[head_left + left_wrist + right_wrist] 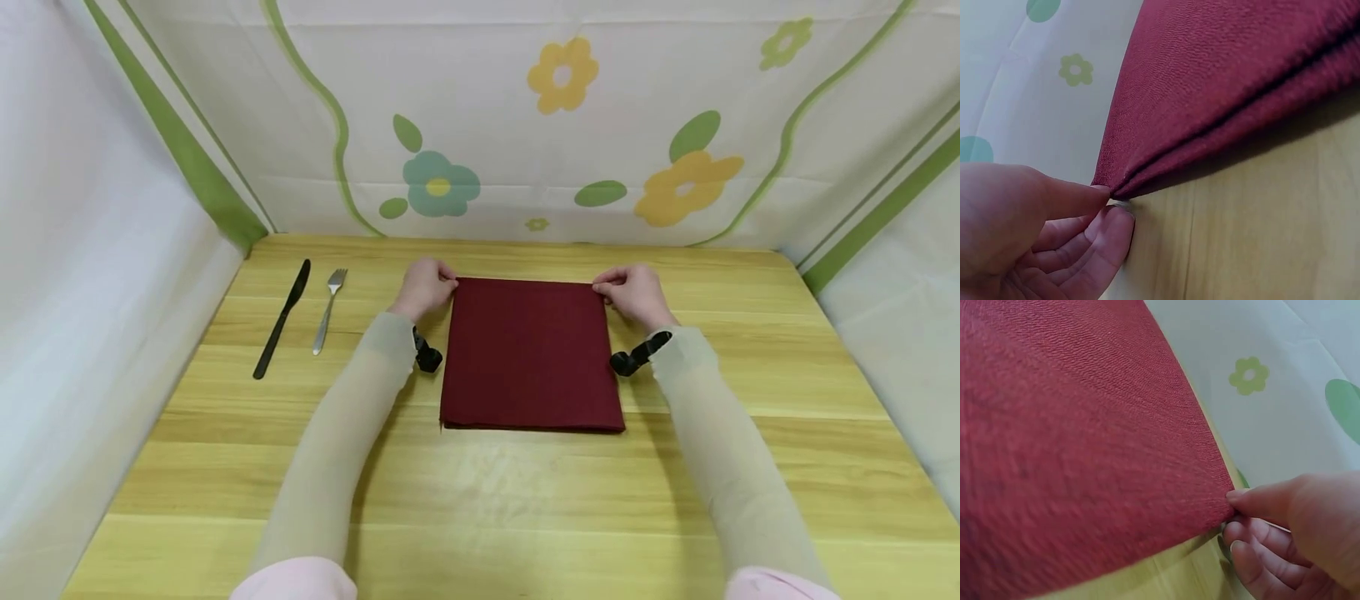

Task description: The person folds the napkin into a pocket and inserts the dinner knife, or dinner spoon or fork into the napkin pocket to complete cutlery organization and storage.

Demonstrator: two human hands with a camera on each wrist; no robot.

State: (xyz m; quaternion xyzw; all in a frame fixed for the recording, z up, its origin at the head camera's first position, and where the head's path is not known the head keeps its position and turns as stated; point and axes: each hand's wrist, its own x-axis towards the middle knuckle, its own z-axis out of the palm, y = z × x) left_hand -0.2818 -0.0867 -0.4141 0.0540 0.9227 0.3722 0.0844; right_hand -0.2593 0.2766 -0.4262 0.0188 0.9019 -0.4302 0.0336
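Observation:
A dark red cloth napkin (532, 358), folded into a square, lies on the wooden table. At its far left corner my left hand (426, 287) pinches the cloth between thumb and fingers. My right hand (633, 293) pinches the far right corner the same way. In the left wrist view, folded layers show along the side edge of the napkin (1210, 94), drawn together where the left hand (1041, 231) grips. Seen from the right wrist, the napkin (1097, 444) spreads smoothly from the corner under the thumb of the right hand (1297, 531).
Left of the napkin, a black knife (282, 321) and a silver fork (330, 311) lie on the wooden table (487, 517). White curtains with printed flowers (487, 83) stand behind the table and at both sides.

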